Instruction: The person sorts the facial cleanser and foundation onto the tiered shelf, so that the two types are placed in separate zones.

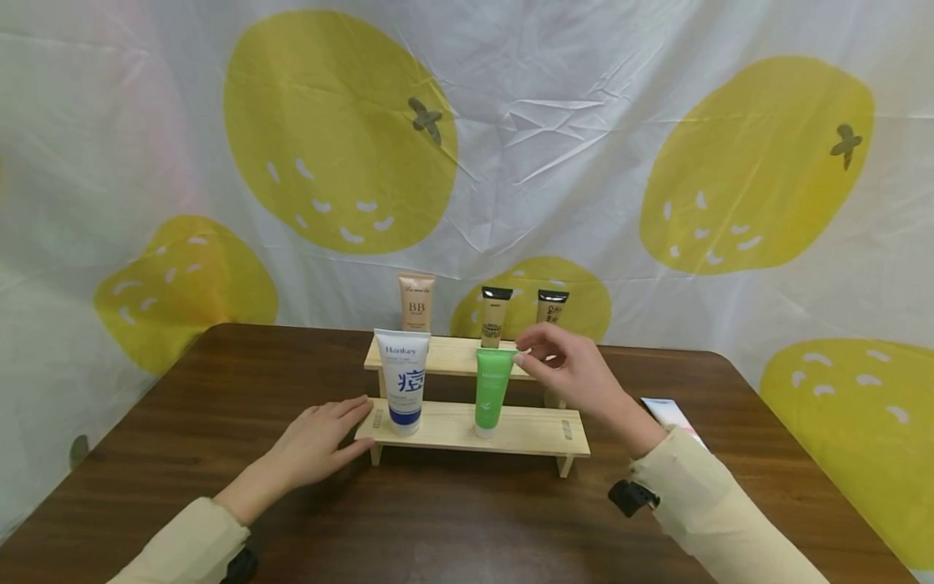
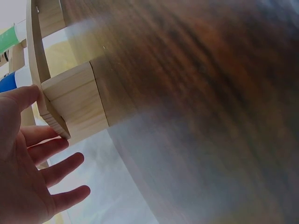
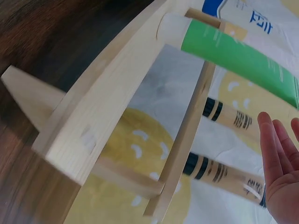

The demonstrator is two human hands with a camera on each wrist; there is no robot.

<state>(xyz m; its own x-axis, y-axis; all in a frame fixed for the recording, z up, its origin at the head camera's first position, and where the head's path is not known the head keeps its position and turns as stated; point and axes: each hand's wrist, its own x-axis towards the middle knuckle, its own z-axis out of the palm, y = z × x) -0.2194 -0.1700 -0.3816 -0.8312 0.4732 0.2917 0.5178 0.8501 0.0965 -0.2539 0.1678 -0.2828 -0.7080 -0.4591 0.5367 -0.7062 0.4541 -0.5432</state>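
Observation:
A green tube (image 1: 493, 391) stands cap-down on the lower step of a pale wooden two-step stand (image 1: 536, 427). My right hand (image 1: 572, 369) is at its upper right corner; whether the thumb touches the tube I cannot tell. In the right wrist view the fingers (image 3: 271, 149) are nearly straight, with none wrapped round the tube. To the left on that step stands a white tube (image 1: 404, 377) with a blue band. My left hand (image 1: 314, 442) touches the step's left end, thumb at the front edge. Its other fingers (image 2: 65, 170) are spread in the left wrist view.
On the upper step stand a beige BB tube (image 1: 417, 304) and two black-based tubes, one in the middle (image 1: 493, 316) and one at the right (image 1: 552, 307). A white-and-pink tube (image 1: 671, 415) lies on the brown table (image 1: 467, 519), partly behind my right forearm. A fruit-patterned curtain (image 1: 540, 162) hangs behind.

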